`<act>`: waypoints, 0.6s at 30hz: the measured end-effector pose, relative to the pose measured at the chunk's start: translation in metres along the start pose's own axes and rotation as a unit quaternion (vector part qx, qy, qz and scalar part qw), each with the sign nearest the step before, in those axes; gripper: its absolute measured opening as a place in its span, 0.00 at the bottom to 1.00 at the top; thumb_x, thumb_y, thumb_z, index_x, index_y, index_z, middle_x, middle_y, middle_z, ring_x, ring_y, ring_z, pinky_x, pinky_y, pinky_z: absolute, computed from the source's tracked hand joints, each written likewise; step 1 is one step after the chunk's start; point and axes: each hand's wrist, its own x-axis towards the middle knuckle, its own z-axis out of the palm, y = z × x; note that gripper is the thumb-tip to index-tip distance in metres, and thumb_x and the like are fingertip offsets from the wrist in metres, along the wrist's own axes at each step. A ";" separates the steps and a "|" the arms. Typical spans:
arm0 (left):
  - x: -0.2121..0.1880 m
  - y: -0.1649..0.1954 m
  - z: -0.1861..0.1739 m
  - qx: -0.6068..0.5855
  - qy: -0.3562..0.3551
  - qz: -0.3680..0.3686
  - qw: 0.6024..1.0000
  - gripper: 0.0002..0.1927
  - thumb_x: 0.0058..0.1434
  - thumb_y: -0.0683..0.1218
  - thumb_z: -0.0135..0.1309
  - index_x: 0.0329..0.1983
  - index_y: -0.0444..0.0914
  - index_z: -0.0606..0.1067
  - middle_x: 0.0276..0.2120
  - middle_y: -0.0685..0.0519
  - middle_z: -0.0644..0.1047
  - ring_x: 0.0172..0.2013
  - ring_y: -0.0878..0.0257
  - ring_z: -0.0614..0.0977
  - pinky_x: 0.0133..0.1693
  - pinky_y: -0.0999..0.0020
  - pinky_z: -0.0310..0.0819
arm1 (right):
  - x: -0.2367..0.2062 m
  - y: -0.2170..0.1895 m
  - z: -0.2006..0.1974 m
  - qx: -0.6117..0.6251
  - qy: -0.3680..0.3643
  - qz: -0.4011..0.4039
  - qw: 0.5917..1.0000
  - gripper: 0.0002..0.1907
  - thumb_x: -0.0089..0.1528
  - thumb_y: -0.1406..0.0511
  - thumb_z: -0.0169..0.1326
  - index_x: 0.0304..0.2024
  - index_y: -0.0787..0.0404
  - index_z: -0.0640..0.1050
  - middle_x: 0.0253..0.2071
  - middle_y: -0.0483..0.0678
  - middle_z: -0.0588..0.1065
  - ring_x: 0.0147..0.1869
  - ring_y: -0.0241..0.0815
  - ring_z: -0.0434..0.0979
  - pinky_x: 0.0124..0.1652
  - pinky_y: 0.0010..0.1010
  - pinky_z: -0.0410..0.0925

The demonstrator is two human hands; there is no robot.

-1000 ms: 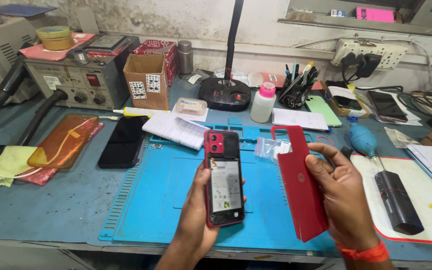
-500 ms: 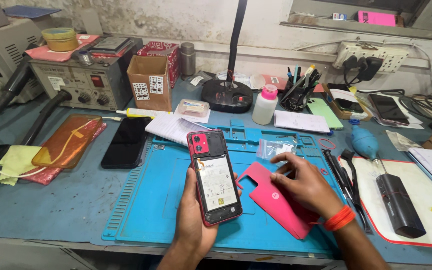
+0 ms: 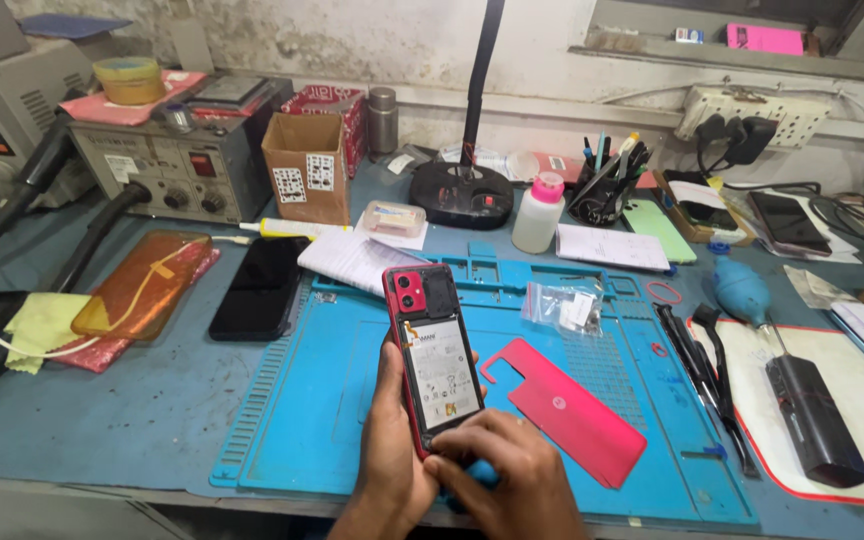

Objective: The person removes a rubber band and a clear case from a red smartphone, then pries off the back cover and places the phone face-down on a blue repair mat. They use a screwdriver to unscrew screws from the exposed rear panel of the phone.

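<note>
We cradle the opened red smartphone (image 3: 434, 355) upright in our clasping left hand (image 3: 392, 455), exposing its battery, while our right hand (image 3: 502, 475) pinches its lower edge, the removed red plastic back cover (image 3: 564, 410) lying flat on the blue silicone mat (image 3: 342, 400).

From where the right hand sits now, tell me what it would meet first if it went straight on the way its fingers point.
The right hand points left across the opened phone, so it would likely meet the left hand gripping it; depth is unclear.

red phone (image 3: 430, 350), pink-red back cover (image 3: 564, 408), blue mat (image 3: 352, 400)
</note>
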 end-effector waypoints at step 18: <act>-0.011 0.006 0.019 0.102 0.020 0.052 0.993 0.28 0.68 0.63 0.32 0.68 0.50 0.61 0.51 0.48 0.77 0.49 0.59 0.80 0.45 0.61 0.78 | 0.000 -0.019 0.006 -0.020 -0.040 0.120 0.992 0.07 0.53 0.64 0.65 0.30 0.60 0.80 0.27 0.45 0.77 0.28 0.40 0.82 0.29 0.32 0.73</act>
